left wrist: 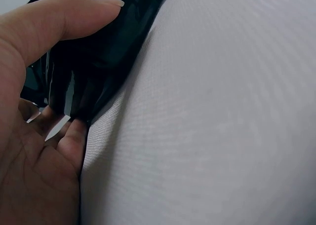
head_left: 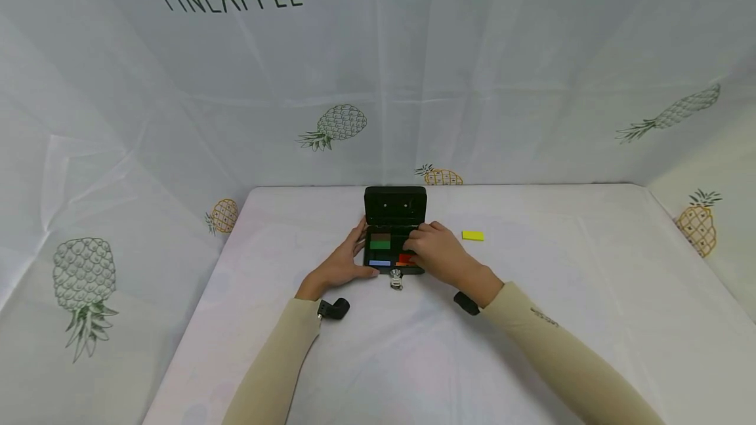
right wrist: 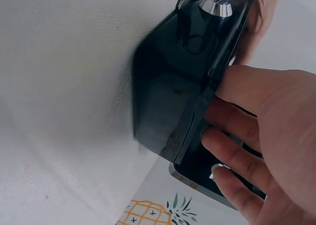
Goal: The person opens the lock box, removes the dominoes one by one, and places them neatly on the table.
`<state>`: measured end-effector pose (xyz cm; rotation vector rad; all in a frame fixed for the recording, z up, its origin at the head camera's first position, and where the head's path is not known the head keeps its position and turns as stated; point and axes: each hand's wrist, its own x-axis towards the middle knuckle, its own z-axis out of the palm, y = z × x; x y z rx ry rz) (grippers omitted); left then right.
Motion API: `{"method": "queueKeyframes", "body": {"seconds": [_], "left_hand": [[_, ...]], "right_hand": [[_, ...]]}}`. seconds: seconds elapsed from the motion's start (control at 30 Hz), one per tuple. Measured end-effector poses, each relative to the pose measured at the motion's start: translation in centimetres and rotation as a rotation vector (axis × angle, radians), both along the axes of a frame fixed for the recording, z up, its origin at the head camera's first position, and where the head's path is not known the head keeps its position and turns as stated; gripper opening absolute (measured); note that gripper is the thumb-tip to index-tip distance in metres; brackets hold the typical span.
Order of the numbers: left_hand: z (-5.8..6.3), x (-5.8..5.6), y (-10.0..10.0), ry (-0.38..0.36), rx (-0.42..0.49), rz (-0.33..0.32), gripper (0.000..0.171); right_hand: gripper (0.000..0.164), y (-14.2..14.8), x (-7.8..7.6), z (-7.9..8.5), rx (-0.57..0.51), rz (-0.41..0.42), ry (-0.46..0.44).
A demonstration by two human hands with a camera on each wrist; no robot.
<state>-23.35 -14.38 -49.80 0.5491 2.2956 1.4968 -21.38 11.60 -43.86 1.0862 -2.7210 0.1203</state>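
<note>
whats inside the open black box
I can see a brown piece, green piece, blue piece and red piece; the right hand covers part of the box, hiding anything beneath.

Box point(head_left: 395, 204) on table point(head_left: 543, 320), pieces point(head_left: 380, 245) inside, lock point(right wrist: 216, 9) at its front, another piece point(head_left: 472, 235) to the right

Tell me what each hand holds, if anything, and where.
The left hand holds the black box by its left side; whether the right hand holds anything cannot be told.

Left hand point(left wrist: 19, 141) grips the black box point(left wrist: 98, 57) on the white surface point(left wrist: 207, 106), thumb laid over its edge, fingers point(left wrist: 73, 142) against its side!
</note>
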Motion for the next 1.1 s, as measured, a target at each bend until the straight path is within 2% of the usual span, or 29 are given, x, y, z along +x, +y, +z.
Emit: {"method": "queueKeyframes", "body": {"seconds": [0.33,1.1], "left_hand": [[-0.03,-0.1,0.03,-0.016,-0.012,0.016,0.125],[-0.16,-0.13,0.08,-0.022,-0.01,0.018,0.125]], "right_hand": [[0.016,-0.46,-0.38,0.21,0.052,-0.034,-0.086],[0.021,-0.92,-0.96,0.04,0.09,-0.066,-0.144]]}}
